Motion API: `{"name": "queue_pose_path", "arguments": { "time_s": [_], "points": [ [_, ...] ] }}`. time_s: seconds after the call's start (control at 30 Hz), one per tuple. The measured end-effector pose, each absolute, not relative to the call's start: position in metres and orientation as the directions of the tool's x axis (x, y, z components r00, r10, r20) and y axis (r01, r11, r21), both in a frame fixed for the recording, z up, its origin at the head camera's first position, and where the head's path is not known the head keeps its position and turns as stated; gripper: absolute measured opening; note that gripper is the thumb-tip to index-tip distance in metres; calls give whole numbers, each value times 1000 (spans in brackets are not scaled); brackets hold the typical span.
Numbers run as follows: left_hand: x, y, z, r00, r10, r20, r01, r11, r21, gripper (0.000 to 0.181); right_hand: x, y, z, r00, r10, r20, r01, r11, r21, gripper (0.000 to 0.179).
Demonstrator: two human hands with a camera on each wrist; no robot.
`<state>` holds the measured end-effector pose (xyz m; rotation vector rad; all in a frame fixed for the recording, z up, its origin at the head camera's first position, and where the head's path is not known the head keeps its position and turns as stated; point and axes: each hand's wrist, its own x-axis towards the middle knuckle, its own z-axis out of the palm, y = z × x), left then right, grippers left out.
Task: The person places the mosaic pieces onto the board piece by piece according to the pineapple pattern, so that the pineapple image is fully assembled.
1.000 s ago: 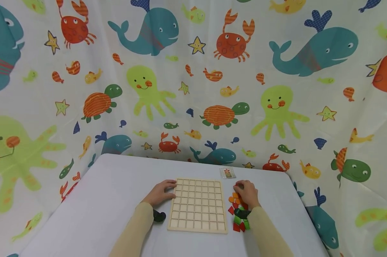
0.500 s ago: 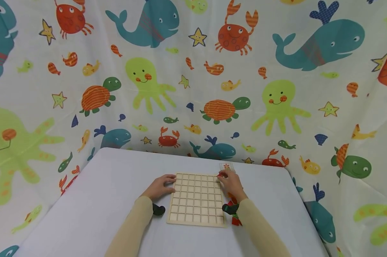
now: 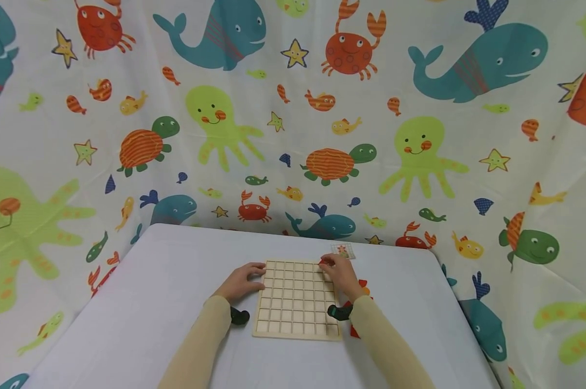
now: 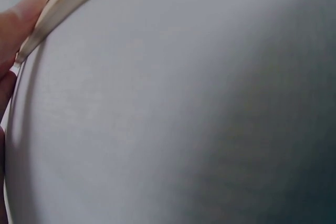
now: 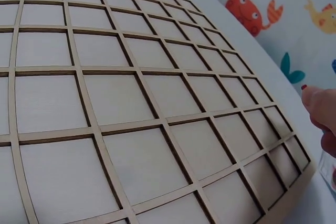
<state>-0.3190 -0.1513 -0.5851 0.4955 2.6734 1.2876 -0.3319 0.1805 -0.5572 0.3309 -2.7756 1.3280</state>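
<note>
A square wooden grid board [image 3: 295,302] with bare cells lies on the white table. My left hand [image 3: 241,282] rests at the board's left edge, thumb and fingers spread apart. In the left wrist view, its thumb [image 4: 26,17] lies along the wooden rim. Over the board's far right corner, my right hand [image 3: 340,274] pinches a small red piece [image 3: 324,262] between thumb and fingers. Only a tip of that red piece [image 5: 304,87] shows in the right wrist view, where the pinching fingers [image 5: 323,106] are just off the board's corner; its shape is hidden.
Loose red pieces [image 3: 355,331] and orange pieces [image 3: 366,290] lie right of the board, partly hidden by my right forearm. A small picture card [image 3: 343,250] lies behind the board's far right corner. A curtain [image 3: 273,135] printed with sea animals hangs behind the table.
My right hand has moved left from the loose pieces to the board's far right corner, carrying the red piece. My left hand has stayed at the left edge. The head view has shifted slightly.
</note>
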Motion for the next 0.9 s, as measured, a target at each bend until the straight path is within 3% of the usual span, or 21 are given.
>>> {"name": "queue_pose_path", "arguments": {
  "time_s": [0.37,0.9],
  "points": [
    [-319,-151,-585,-935,354,28,244,581,777,47,-332,167,-572,-935,-295,199,-349,649,-676,24],
    [-318,-151,-583,-928,369,42,267,585,765,47,-328,133,-578,-901,-381,209,-433,746,-506,26]
  ]
}}
